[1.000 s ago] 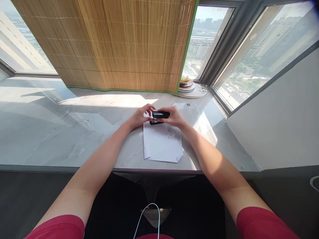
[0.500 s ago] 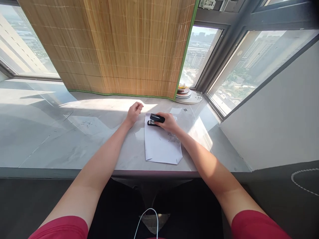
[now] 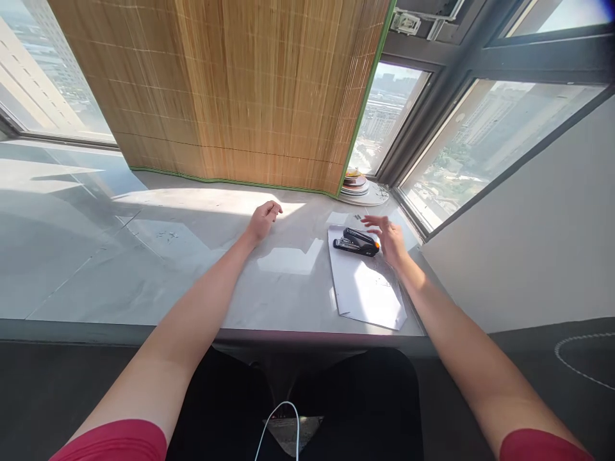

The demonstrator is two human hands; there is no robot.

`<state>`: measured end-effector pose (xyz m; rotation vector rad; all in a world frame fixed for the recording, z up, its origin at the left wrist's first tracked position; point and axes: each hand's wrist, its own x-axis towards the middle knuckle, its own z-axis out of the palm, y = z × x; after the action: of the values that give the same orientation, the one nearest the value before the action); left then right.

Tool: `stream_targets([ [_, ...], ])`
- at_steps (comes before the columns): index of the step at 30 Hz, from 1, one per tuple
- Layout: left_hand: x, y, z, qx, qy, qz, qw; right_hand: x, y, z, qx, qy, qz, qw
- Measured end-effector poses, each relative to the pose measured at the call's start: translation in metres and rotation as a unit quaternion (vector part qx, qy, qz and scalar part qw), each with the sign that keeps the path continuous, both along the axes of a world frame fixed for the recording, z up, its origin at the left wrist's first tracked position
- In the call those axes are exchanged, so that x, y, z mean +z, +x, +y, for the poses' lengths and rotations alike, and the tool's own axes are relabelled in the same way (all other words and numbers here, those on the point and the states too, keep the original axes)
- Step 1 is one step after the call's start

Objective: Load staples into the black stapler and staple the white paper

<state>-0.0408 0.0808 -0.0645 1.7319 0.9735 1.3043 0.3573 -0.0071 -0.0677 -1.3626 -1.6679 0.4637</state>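
Lying on the paper [image 3: 346, 282] near its twelve-o'clock end, the black stapler [image 3: 360, 244] is serving as clock centre, twelve pointing to the far side; its mouth is facing nine o'clock. The right hand [image 3: 392, 242] is hovering just beside it at three o'clock, fingers spreading and grasping nothing. The left hand [image 3: 262, 221] is sitting well apart at nine o'clock, fingers curling loosely; its palm is facing away, so whether it is clenching anything cannot be told. Small dark pieces [image 3: 358, 218] are lying at twelve o'clock, and loose staples [image 3: 168, 237] are lying beyond the left hand at nine. Caution: nothing is clamping the paper, so the right forearm [image 3: 432, 301], if dragging on its three-o'clock edge, could be pulling paper and stapler toward the counter's [image 3: 259, 307] front edge at six. Low-sweeping right fingers could be scattering the small pieces.
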Motion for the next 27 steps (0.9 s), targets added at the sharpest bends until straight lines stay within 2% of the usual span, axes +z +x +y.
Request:
stream_targets([
  [2,0.001,0.000,0.000,0.000,-0.008,-0.016,1.000,-0.005,0.007,0.018,-0.047,0.043,-0.024,0.998],
  [5,0.003,0.000,-0.001,-0.007,-0.016,-0.042,0.999,-0.018,0.013,0.044,-0.059,0.053,-0.124,0.989],
  [11,0.005,-0.005,0.000,-0.015,-0.074,-0.118,0.990,-0.040,0.018,0.071,-0.047,-0.053,-0.240,0.968],
  [18,0.007,-0.008,0.001,-0.006,-0.095,-0.145,0.985,-0.039,0.012,0.074,-0.059,-0.111,-0.287,0.950],
  [23,0.009,-0.005,-0.004,-0.045,-0.096,-0.146,0.984,-0.034,-0.016,0.074,-0.052,-0.118,-0.312,0.941],
  [27,0.009,-0.004,-0.005,-0.047,-0.096,-0.145,0.984,-0.031,-0.065,0.078,-0.036,-0.094,-0.305,0.947],
])
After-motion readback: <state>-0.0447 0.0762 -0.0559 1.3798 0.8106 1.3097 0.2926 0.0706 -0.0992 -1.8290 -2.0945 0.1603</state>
